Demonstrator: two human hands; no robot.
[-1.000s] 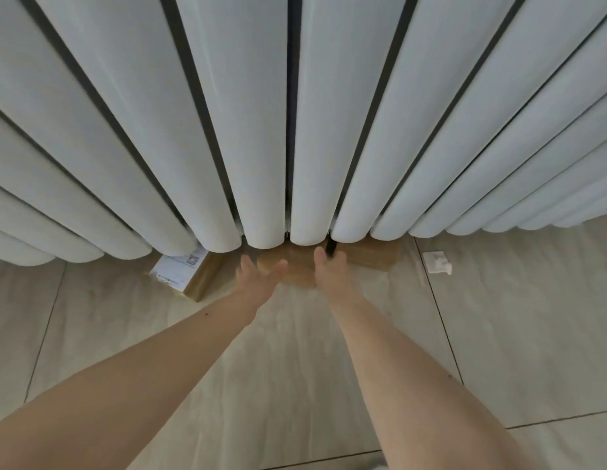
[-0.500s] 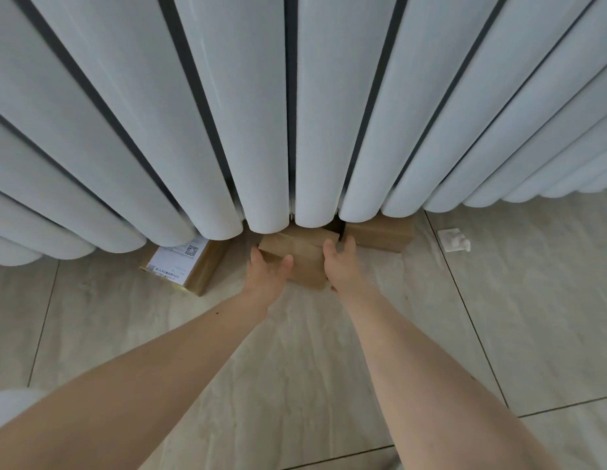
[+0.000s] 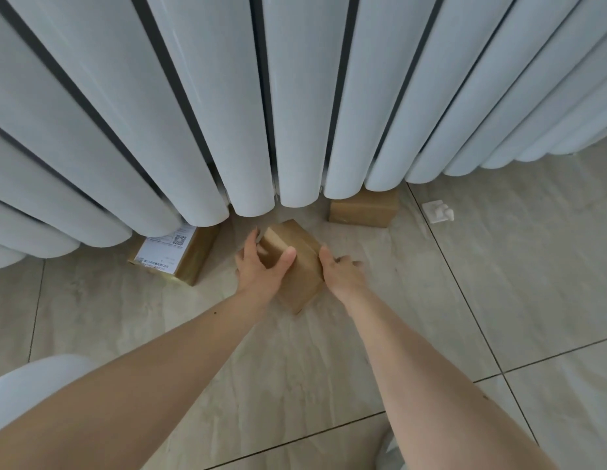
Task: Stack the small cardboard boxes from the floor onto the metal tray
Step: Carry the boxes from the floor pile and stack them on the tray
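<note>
A small brown cardboard box (image 3: 300, 266) is held tilted just above the tiled floor, in front of the curtain. My left hand (image 3: 261, 266) grips its left side, thumb across the top face. My right hand (image 3: 339, 273) holds its right side, fingers behind the box. A second plain brown box (image 3: 363, 208) lies on the floor partly under the curtain hem to the right. A third box with a white shipping label (image 3: 173, 254) lies on the floor to the left. No metal tray is in view.
A pale pleated curtain (image 3: 295, 96) hangs across the whole upper view, its hem reaching the floor. A small white plastic piece (image 3: 437, 212) lies on the tiles at right. A white rounded object (image 3: 30, 385) shows at the lower left edge.
Both hands reached under the curtain hem, took hold of the middle box and drew it out toward me, tilting it. The other two boxes stayed put.
</note>
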